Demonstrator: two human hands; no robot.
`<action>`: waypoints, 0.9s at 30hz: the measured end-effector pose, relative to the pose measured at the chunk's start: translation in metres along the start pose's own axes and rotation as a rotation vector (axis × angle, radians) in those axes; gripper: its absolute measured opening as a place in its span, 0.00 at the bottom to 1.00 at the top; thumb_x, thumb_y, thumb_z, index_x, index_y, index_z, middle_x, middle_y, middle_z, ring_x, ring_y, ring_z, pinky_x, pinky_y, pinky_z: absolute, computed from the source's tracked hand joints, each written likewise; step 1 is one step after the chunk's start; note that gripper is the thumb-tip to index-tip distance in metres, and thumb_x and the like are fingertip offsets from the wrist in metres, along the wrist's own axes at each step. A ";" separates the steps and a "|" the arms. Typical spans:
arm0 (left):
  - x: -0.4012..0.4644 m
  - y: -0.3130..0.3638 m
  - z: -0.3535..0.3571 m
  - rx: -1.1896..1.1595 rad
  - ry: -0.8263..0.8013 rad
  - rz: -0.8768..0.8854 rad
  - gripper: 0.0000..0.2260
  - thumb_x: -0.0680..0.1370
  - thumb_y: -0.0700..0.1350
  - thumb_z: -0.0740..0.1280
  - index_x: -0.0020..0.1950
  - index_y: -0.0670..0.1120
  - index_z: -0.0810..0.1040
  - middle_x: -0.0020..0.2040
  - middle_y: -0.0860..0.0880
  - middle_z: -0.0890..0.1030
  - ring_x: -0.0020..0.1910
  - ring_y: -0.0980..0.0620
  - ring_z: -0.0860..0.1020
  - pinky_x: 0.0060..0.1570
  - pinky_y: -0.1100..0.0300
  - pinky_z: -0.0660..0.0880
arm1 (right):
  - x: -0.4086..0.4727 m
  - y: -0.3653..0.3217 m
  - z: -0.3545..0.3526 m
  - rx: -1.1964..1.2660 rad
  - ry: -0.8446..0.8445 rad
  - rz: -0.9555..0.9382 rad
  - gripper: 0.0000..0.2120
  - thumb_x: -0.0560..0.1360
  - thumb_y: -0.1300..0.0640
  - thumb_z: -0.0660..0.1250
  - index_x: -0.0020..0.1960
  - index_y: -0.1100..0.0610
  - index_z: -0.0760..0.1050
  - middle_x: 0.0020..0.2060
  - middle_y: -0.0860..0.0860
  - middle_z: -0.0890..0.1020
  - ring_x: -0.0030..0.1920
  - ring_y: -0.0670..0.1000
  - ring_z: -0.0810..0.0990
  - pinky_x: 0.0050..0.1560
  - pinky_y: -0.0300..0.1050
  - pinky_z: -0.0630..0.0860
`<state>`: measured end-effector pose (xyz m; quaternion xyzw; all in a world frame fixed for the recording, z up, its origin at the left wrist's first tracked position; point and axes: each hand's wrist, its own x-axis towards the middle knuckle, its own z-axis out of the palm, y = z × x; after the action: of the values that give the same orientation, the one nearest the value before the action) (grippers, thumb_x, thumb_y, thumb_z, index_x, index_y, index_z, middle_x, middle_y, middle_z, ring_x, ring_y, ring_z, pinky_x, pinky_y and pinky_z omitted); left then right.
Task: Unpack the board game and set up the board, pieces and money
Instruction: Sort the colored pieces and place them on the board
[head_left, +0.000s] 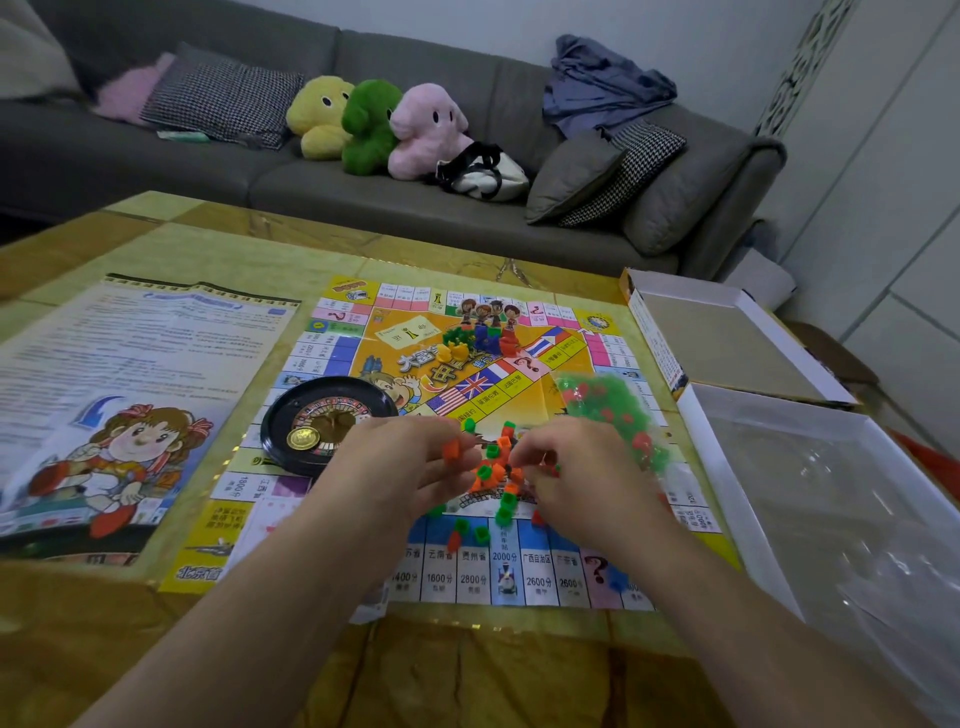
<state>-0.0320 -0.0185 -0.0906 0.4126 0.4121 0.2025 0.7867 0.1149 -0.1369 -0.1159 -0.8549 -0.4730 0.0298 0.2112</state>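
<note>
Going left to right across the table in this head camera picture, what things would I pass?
Printed rule sheet with a cartoon girl → black roulette wheel → left hand pinching an orange plastic piece → right hand → clear bag of green and red pieces → open white cardboard box.

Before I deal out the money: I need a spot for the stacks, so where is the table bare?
Bare table runs along the near edge, below the board, and along the far edge toward the sofa. Crowded: the board's middle, with loose houses, both hands and the roulette wheel.
</note>
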 end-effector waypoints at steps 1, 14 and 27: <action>0.002 0.000 0.000 -0.001 0.003 -0.010 0.05 0.80 0.34 0.70 0.53 0.34 0.80 0.43 0.37 0.87 0.38 0.46 0.86 0.38 0.55 0.82 | 0.000 -0.001 0.003 -0.038 -0.004 -0.027 0.10 0.79 0.60 0.71 0.52 0.47 0.87 0.47 0.39 0.81 0.51 0.43 0.76 0.53 0.42 0.78; 0.009 -0.004 -0.001 0.060 0.005 -0.002 0.04 0.80 0.38 0.70 0.52 0.37 0.82 0.43 0.42 0.87 0.35 0.51 0.83 0.36 0.58 0.78 | 0.000 0.006 0.001 -0.012 -0.075 -0.103 0.11 0.77 0.62 0.74 0.50 0.45 0.85 0.46 0.38 0.80 0.50 0.41 0.75 0.52 0.41 0.77; 0.005 -0.005 -0.002 0.128 -0.039 0.005 0.04 0.80 0.37 0.70 0.53 0.37 0.83 0.47 0.39 0.88 0.38 0.50 0.83 0.38 0.57 0.78 | -0.010 0.002 0.002 0.032 -0.021 -0.155 0.03 0.78 0.52 0.74 0.51 0.46 0.84 0.44 0.39 0.81 0.47 0.40 0.77 0.50 0.40 0.76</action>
<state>-0.0307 -0.0173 -0.0982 0.4671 0.4077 0.1693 0.7661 0.1104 -0.1453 -0.1202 -0.8117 -0.5395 0.0299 0.2216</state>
